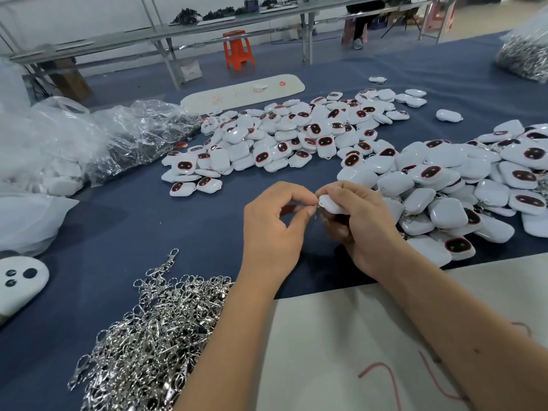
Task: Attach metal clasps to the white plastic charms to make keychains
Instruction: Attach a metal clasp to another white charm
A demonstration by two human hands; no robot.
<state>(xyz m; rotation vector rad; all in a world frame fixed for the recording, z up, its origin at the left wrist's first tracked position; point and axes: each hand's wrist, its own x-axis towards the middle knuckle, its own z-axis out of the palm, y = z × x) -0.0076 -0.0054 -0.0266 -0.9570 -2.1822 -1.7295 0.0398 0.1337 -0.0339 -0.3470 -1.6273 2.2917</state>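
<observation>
Right hand [355, 221] grips a white charm [330, 204] above the near middle of the table [154, 221], while the left hand [274, 229] pinches a small metal clasp [315, 206] at the charm's edge. That pinch looks slight: the clasp could slip free and drop, or miss the loop, which the fingers hide.

Both bare forearms reach forward from the lower edge and converge, the 2 hands meeting fingertip to fingertip. The left hand [274, 223] is turned palm inward, thumb and forefinger pinched together at their tips, remaining fingers loosely curled beneath. The right hand [360, 225] shows its back, fingers curled tightly inward, thumb pressed toward the left hand's fingertips.
</observation>
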